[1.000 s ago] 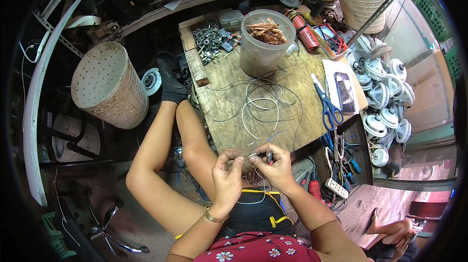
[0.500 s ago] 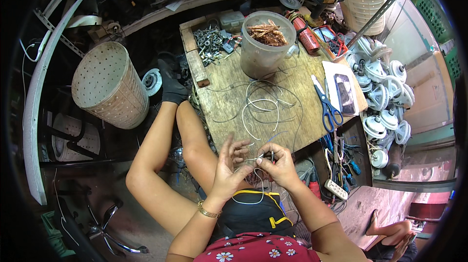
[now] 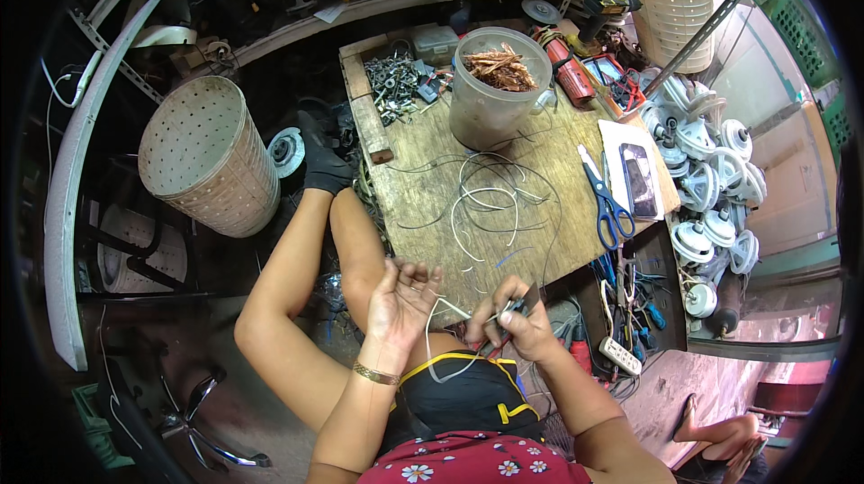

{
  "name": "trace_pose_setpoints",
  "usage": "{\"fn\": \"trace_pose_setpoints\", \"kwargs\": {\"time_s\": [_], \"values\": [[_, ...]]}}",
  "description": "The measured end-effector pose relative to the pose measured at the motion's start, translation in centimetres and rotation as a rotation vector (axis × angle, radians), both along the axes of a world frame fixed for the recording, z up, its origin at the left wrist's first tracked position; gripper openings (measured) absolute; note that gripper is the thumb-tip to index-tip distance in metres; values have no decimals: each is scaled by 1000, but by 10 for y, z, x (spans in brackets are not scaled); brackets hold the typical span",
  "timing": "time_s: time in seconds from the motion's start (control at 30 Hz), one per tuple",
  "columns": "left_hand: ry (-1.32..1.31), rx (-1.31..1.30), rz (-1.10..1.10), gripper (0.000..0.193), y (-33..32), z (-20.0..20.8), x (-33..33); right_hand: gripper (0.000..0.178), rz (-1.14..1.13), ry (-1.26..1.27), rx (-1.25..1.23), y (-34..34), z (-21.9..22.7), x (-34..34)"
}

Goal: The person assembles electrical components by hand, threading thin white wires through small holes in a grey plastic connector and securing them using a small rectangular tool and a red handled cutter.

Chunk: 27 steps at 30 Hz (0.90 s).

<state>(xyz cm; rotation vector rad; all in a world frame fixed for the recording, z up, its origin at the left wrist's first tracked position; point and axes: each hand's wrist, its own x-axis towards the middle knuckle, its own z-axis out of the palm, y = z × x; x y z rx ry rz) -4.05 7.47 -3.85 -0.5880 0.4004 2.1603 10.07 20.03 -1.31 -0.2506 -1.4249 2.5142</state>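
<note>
My left hand (image 3: 400, 304) is palm up, its fingers loosely curled and apart, with nothing gripped in it. Beside its fingertips runs a bent white wire (image 3: 428, 340), looping down over my lap. My right hand (image 3: 515, 322) is closed around a small flat metal blade (image 3: 532, 298); its handle is mostly hidden by the fingers. The wire's upper end reaches that hand's fingertips, but I cannot tell whether they pinch it. Curled white and dark wires (image 3: 486, 196) lie on the wooden tabletop (image 3: 414, 232) in front of me.
On the table stand a clear bucket (image 3: 468, 115) of copper wire, blue scissors (image 3: 603, 201), a phone (image 3: 639, 180) and a pile of screws (image 3: 391, 84). White plastic pulley-like parts (image 3: 697, 187) are heaped at right, above a tool tray (image 3: 630, 295). A perforated basket (image 3: 211, 160) stands left.
My hands have moved apart and slightly lower. The left hand has turned palm up and let go of the wire. The blade in my right hand now shows clearly.
</note>
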Motion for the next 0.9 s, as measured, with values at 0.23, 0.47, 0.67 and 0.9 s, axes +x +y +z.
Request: {"fn": "trace_pose_setpoints", "kwargs": {"time_s": [0.23, 0.47, 0.67, 0.9], "values": [[458, -159, 99, 27, -27, 15, -33, 11, -334, -229, 278, 62, 17, 24], [2200, -1128, -266, 14, 3, 36, -6, 11, -209, -445, 814, 77, 36, -2], [2188, -1179, -509, 11, -1, 47, -12, 43, -263, -202, 1506, 68, 41, -19], [2204, -1159, -410, 10, 6, 47, 0, 33, -34, -39, 1635, 31, 30, -40]]}}
